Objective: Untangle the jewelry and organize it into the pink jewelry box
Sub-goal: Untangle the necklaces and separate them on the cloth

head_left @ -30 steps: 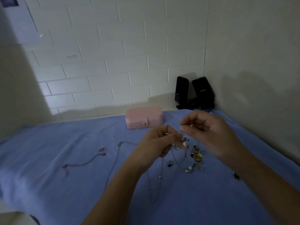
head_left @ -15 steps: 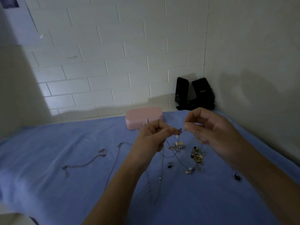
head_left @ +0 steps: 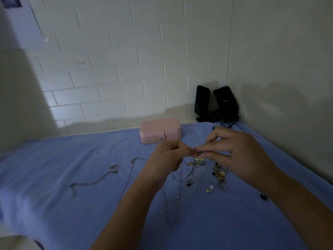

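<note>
Head view, low light. Left hand [head_left: 166, 156] and right hand [head_left: 241, 156] held just above a blue cloth [head_left: 72, 213], near the middle of the scene, fingertips meeting: each pinching a small part of the tangled jewelry [head_left: 197, 161], thumb against forefinger on both sides, remaining fingers loosely curled. Hanging from that pinch, a thin chain [head_left: 182, 175] looping down to the cloth and running right toward a heap of gold charms [head_left: 219, 173], just beneath the right hand. Exact place of the knot: impossible to tell, too fine and too dim.

Judged as the loosening step, with sorting not yet begun. Best done by keeping both pinches close to the snag, easing strands apart rather than tugging, and leaving the heap resting on the cloth to take weight off the thin chain. Worth watching for small loose pieces on the near right: a pearl stud [head_left: 211, 187], a ring [head_left: 189, 182] and a dark-stoned piece [head_left: 263, 196].

At far centre, just beyond the left hand, the pink jewelry box [head_left: 160, 130]: lid down, snap tab fastened, contents hidden. Needs opening before any filling. Lying apart on the left, a silver chain [head_left: 93, 182]; toward the near edge, a long doubled chain [head_left: 169, 204]. In the far right corner, two black speakers [head_left: 216, 103].
</note>
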{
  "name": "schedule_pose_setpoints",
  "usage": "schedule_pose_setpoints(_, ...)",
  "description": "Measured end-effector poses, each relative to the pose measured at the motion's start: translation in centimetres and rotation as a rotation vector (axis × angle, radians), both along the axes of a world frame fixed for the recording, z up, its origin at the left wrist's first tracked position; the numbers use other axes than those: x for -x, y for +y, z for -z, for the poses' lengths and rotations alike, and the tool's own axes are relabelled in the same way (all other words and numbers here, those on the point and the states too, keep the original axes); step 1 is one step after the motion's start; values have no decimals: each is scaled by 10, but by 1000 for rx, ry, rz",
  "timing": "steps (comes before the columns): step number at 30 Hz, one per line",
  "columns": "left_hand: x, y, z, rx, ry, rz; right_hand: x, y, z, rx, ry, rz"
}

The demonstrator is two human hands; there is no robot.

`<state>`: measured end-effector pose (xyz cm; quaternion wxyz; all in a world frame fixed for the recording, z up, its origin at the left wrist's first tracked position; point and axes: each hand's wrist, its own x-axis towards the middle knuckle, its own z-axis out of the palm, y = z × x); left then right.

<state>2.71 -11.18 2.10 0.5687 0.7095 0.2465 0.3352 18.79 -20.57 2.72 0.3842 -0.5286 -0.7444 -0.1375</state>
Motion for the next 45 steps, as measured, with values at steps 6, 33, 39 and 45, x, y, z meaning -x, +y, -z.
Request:
schedule_pose_setpoints(6,-1,1,1,19,82,8,4,0,0,89,56,-10)
schedule_pose_setpoints(33,-5,3,8,-3,246,-107,22,11,19,311,205,144)
schedule_pose_setpoints(39,-4,0,10,-232,269,-62,13,11,9,758,945,4)
schedule_pose_setpoints(45,-5,1,6,67,150,-75,8,7,2,714,1270,-223)
